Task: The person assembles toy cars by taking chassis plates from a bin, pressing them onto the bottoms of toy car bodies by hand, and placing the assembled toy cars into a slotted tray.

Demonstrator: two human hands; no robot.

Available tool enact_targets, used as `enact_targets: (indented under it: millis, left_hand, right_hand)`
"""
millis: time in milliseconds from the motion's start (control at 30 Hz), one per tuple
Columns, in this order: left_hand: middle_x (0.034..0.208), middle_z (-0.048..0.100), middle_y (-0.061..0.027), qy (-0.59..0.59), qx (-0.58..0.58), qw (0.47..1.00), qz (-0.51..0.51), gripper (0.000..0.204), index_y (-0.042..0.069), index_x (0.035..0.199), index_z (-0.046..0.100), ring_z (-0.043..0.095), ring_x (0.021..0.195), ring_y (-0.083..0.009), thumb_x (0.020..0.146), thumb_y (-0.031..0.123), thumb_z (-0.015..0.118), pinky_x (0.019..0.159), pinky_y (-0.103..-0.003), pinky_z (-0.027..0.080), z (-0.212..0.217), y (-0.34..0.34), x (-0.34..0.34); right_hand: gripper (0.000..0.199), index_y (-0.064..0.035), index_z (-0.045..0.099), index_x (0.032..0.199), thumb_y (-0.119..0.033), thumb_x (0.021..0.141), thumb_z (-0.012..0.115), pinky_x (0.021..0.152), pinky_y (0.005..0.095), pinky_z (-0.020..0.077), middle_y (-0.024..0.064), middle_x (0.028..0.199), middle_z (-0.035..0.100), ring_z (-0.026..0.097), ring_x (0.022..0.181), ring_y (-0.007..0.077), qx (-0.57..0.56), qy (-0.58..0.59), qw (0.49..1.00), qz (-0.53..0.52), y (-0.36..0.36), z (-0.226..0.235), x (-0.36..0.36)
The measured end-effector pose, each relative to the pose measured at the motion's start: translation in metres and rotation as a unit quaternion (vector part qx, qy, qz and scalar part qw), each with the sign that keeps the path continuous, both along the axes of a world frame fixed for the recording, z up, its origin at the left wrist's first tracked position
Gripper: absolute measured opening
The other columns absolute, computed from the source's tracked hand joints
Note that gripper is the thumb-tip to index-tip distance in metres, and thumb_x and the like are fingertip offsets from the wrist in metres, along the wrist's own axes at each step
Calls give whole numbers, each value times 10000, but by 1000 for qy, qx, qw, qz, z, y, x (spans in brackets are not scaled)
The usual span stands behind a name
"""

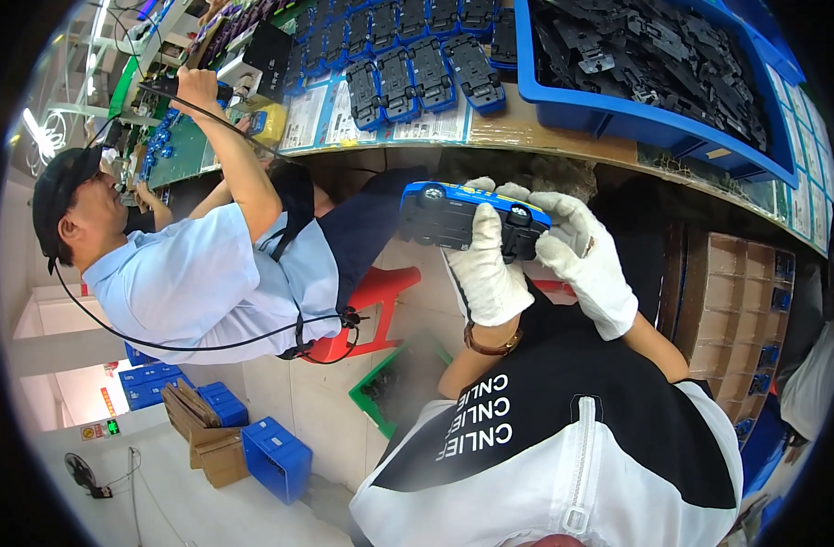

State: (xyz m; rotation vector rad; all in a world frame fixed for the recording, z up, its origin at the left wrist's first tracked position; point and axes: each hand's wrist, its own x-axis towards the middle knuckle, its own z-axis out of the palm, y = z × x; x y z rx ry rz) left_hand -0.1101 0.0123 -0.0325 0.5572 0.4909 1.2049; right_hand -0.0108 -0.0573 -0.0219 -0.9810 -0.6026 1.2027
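A blue toy car (pixel 444 214) with a black underside is held upside-down below the table edge. My left hand (pixel 485 269), in a white glove with a brown watch strap at the wrist, grips its middle from below. My right hand (pixel 585 260), also gloved, holds the car's right end. Both hands are in front of my black-and-white top.
Rows of blue toy cars (pixel 408 68) lie on the bench. A blue bin (pixel 617 114) of black parts stands at the right. A co-worker (pixel 198 273) in a light blue shirt sits at the left on a red stool (pixel 371 305). Cardboard boxes (pixel 731 301) stand right; blue crates (pixel 275 456) on the floor.
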Motion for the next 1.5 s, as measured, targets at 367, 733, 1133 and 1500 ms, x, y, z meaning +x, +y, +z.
enact_targets:
  millis: [367, 733, 1133, 1500]
  left_hand:
    - [1161, 610, -133, 76, 44, 996, 18, 467, 64, 1266, 457, 606, 1017, -195, 885, 177, 700, 900, -330, 508, -9, -8, -1]
    - [1123, 617, -111, 99, 51, 992, 58, 403, 62, 1227, 506, 607, 1000, -189, 880, 146, 692, 890, -330, 506, -8, -15, 3]
    - [1147, 619, -152, 80, 31, 995, 55, 430, 55, 1226, 488, 647, 990, -288, 931, 340, 619, 838, -412, 560, -21, 8, -10]
    - [1239, 582, -137, 141, 38, 988, 45, 430, 72, 1340, 395, 604, 1055, -212, 964, 184, 571, 912, -360, 508, -21, -1, -3]
  right_hand:
    - [555, 23, 481, 1320, -67, 831, 729, 972, 297, 447, 92, 1230, 561, 538, 1132, 153, 2, -32, 999, -32, -5, -12, 0]
    - [530, 8, 495, 1322, -80, 845, 707, 898, 280, 480, 75, 1240, 536, 536, 1090, 144, -2, -49, 999, -16, -10, -12, -1]
    - [589, 20, 450, 1359, -116, 849, 712, 796, 260, 490, 77, 1176, 560, 556, 918, 109, -42, -25, 999, -7, -9, -12, 0]
    - [594, 30, 453, 1349, -204, 860, 694, 787, 300, 554, 106, 1171, 582, 602, 985, 164, -66, -44, 997, -15, -6, -14, -2]
